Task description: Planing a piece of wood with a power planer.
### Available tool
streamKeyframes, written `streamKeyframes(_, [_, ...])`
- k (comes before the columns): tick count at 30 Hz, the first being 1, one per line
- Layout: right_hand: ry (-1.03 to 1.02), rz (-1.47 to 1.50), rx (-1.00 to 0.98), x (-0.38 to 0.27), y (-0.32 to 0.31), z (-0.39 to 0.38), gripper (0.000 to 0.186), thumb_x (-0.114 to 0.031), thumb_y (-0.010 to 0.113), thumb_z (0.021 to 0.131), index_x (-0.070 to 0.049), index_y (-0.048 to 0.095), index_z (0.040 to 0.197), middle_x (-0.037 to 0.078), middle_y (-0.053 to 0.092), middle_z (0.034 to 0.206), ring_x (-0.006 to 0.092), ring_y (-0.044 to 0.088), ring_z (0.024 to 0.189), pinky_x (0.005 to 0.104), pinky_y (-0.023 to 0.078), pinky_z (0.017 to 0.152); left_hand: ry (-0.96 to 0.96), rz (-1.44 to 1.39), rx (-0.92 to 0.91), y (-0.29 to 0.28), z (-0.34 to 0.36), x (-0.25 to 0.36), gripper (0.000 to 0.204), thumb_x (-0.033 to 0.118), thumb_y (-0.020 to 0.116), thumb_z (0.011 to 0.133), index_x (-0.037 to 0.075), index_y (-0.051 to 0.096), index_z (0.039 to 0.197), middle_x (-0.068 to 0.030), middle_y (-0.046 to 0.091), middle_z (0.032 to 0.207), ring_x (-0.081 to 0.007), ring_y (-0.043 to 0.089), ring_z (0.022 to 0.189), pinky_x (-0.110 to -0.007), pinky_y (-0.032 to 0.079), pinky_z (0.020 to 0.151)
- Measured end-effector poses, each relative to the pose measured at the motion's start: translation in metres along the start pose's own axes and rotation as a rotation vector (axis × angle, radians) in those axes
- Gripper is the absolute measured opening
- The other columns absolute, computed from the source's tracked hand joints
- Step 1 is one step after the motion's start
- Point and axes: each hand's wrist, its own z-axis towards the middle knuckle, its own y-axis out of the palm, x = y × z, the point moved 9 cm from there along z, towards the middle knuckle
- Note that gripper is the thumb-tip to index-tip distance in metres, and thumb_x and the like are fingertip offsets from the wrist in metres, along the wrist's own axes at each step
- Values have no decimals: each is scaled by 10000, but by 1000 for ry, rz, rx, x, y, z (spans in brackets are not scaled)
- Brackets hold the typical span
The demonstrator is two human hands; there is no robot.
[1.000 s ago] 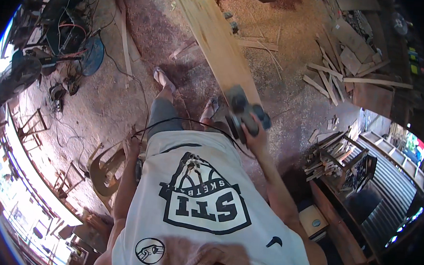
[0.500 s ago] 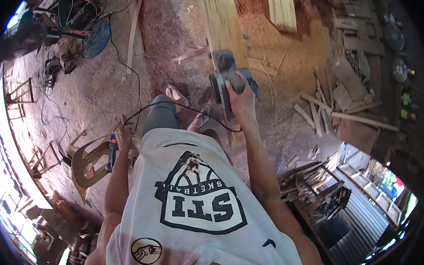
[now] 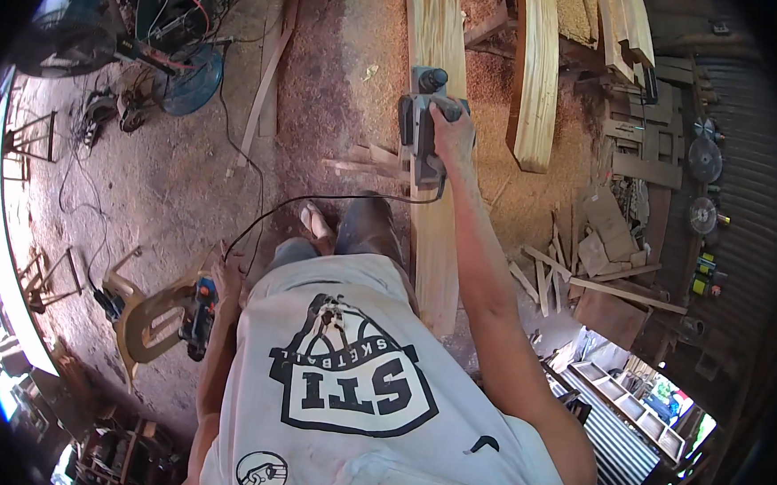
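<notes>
My right hand (image 3: pixel 453 135) is wrapped round the rear handle of an electric hand planer (image 3: pixel 423 138). The planer sits flat on a long pale plank (image 3: pixel 433 245), which runs from the far edge of view to beside my right leg. From the planer's back end a black power cord (image 3: pixel 338 195) loops left across my legs. My left hand (image 3: pixel 227 277) is low at my left side, its fingers closed on that cord. Close by it, a blue and black power tool (image 3: pixel 198 316) rests on a tan plastic chair (image 3: pixel 148 326).
Another thick beam (image 3: pixel 536 83) lies right of the plank, with more timber (image 3: pixel 624 30) beyond. Sawdust and scrap strips (image 3: pixel 551 279) litter the floor to the right. A standing fan (image 3: pixel 67 45) and a blue round base (image 3: pixel 189 79) are at the far left, among loose cables.
The planer has moved forward along the plank with my right hand, and my right arm reaches farther out. One leg has stepped forward. The whole view has shifted; the left hand still holds the cord.
</notes>
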Motion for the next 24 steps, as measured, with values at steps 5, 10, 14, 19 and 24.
streamKeyframes(5, [-28,15,9,-62,27,60,533,-372,814,919,-69,726,1349,239,776,1208,421,732,1174,475,565,1009,147,173,119,-18,67,-29,329,311,634,967,48,803,1068,-167,715,763,-315,703,662,-422,550,608])
streamKeyframes(10, [-4,-10,93,-77,35,127,511,-379,786,933,-84,729,1347,242,779,1187,426,737,1150,500,563,999,111,134,-104,16,138,5,340,179,669,914,-2,751,1190,-202,779,989,-337,746,748,-490,595,679])
streamKeyframes(14, [-8,6,5,-123,66,193,511,-387,777,938,-86,723,1347,254,779,1167,438,739,1127,515,574,975,-80,63,-171,30,181,29,323,222,567,1054,-6,724,1221,-160,763,892,-242,686,574,-449,544,508])
streamKeyframes(19, [62,13,-18,-151,83,272,515,-395,760,955,-89,702,1365,260,778,1173,450,739,1112,532,576,965,-310,83,-285,37,245,113,455,383,448,1147,5,684,1243,-154,763,900,-189,654,565,-316,505,469])
streamKeyframes(24, [12,7,-91,-208,112,358,509,-366,731,965,-79,693,1383,262,771,1198,445,731,1135,518,570,990,6,-196,-56,23,306,208,734,633,356,1136,-1,720,1066,-115,633,603,-196,581,458,-301,468,441])
